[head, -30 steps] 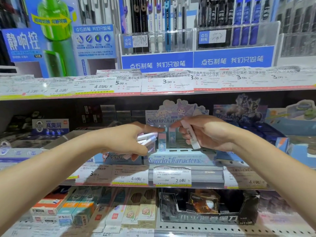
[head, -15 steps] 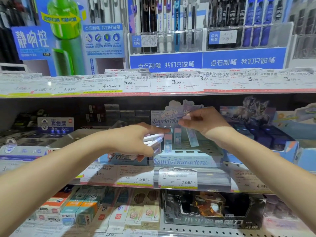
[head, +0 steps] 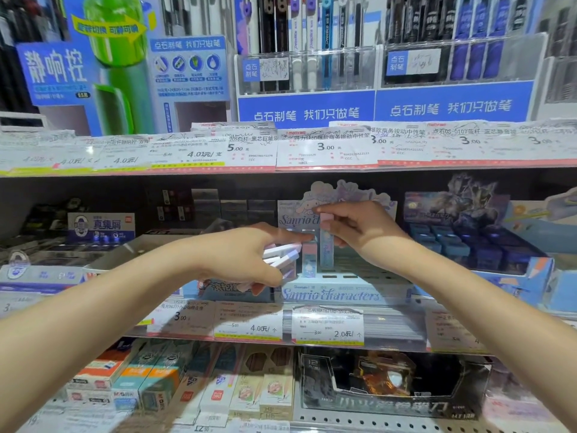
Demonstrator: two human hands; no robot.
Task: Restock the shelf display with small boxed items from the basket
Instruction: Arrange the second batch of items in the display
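On the shelf, the pale blue cardboard display tray (head: 346,293) has narrow slots; the upright pink box (head: 309,260) could topple if nudged. The left hand (head: 237,260) grips spare white boxes (head: 281,256). The right hand (head: 359,229) pinches a slim pastel box (head: 326,245), lowering it upright beside the pink one.

A shop shelf (head: 312,170) with a row of white price tags (head: 324,146) runs across the middle, with blue pen racks (head: 374,104) and a big green pen poster (head: 118,64) above it, and more boxes (head: 150,379) on the lower shelf underneath.
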